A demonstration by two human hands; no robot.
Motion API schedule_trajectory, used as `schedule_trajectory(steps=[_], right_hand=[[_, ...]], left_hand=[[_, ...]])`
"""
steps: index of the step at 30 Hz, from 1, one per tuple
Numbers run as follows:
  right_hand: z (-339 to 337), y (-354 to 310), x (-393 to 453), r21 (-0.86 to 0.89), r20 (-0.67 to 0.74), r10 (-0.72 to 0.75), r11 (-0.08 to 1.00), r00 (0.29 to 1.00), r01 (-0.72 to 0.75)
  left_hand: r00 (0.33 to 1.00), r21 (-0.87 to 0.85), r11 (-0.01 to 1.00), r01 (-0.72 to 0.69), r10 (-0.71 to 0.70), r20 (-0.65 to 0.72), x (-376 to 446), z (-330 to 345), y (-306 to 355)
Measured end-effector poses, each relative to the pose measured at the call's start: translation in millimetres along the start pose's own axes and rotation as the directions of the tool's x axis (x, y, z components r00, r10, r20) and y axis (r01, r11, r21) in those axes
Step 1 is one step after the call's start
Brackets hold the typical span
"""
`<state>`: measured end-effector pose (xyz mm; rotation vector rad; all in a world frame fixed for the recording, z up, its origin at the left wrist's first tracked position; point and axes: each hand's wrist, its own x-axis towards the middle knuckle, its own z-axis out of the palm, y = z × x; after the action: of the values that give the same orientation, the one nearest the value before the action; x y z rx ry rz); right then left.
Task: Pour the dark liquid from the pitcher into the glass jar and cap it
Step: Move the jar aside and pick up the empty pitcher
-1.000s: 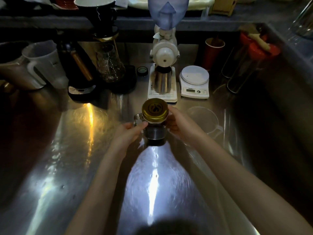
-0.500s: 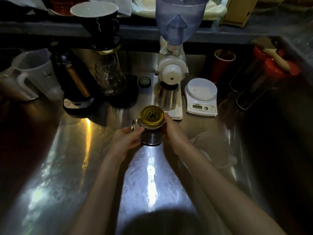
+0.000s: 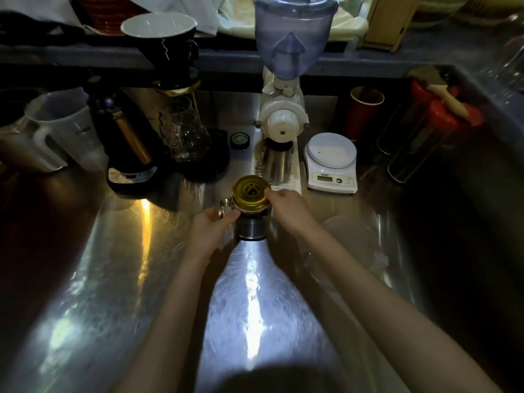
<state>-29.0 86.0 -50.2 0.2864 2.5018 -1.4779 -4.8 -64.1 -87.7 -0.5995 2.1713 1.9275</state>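
A glass jar (image 3: 251,228) with a side handle and dark liquid inside stands on the steel counter (image 3: 113,279). A gold lid (image 3: 250,192) with a dark logo sits on its mouth. My left hand (image 3: 211,231) wraps the jar's left side by the handle. My right hand (image 3: 289,208) has its fingertips on the lid's right rim. A clear plastic pitcher (image 3: 348,245), faint and seemingly without liquid, sits just right of my right forearm.
Behind the jar stand a white coffee grinder (image 3: 283,120) with a steel cup, a white scale (image 3: 330,163), a red cup (image 3: 364,112), a glass server (image 3: 183,131) under a black dripper, a black kettle (image 3: 124,137) and a white measuring jug (image 3: 61,129).
The view has shifted, so the jar and both hands appear higher and farther. My right hand's fingers have moved up onto the lid's rim. The left hand keeps its hold.
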Motion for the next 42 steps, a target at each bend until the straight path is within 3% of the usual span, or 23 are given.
schedule_trajectory(steps=[1, 3, 6, 11, 16, 19, 22, 25, 31, 36, 42], right_hand=[[-4.9, -1.4, -3.7, -0.077, -0.008, -0.07, 0.995, 0.998, 0.069], [-16.6, -4.1, -12.9, -0.263, -0.014, -0.21, 0.944, 0.978, 0.199], [-36.7, -4.3, -28.4, -0.511, 0.016, -0.4, 0.784, 0.917, 0.351], [-74.7, 14.3, -61.2, -0.625, 0.023, -0.508, 0.664, 0.861, 0.409], [-104.5, 56.1, -103.4, -0.603, -0.17, -0.515, 0.729, 0.84, 0.325], [-106.1, 90.3, -120.9, -0.534, -0.304, -0.456, 0.809, 0.836, 0.247], [-98.8, 119.8, -130.8, -0.385, -0.422, -0.298, 0.914, 0.856, 0.128], [-92.4, 137.0, -135.0, -0.228, -0.446, -0.188, 0.969, 0.875, 0.093], [-83.8, 143.7, -129.3, -0.025, -0.377, -0.109, 0.994, 0.92, 0.108], [-84.8, 136.1, -119.8, -0.005, -0.431, -0.123, 0.991, 0.894, 0.134], [-89.0, 108.5, -92.1, 0.002, -0.441, -0.19, 0.977, 0.877, 0.212]], left_hand=[[0.99, 0.167, 0.981, -0.101, 0.116, -0.082, -3.6, 1.8, 4.4], [0.897, 0.472, 0.836, -0.279, 0.403, -0.183, -14.5, 6.6, 15.0], [0.766, 0.579, 0.676, -0.455, 0.629, -0.133, -38.5, 16.9, 30.2], [0.666, 0.524, 0.507, -0.684, 0.726, 0.168, -69.8, 42.1, 30.8], [0.618, 0.406, 0.48, -0.777, 0.703, 0.351, -92.2, 66.4, 7.8], [0.666, 0.398, 0.54, -0.742, 0.661, 0.345, -99.3, 82.7, -8.7], [0.772, 0.353, 0.686, -0.636, 0.565, 0.293, -101.1, 94.5, -23.8], [0.847, 0.304, 0.796, -0.524, 0.449, 0.284, -100.2, 100.7, -32.5], [0.867, 0.146, 0.883, -0.447, 0.388, 0.312, -95.0, 107.7, -38.4], [0.875, 0.105, 0.905, -0.412, 0.36, 0.323, -94.2, 105.8, -24.2], [0.878, 0.1, 0.889, -0.446, 0.413, 0.242, -79.0, 100.5, 3.4]])
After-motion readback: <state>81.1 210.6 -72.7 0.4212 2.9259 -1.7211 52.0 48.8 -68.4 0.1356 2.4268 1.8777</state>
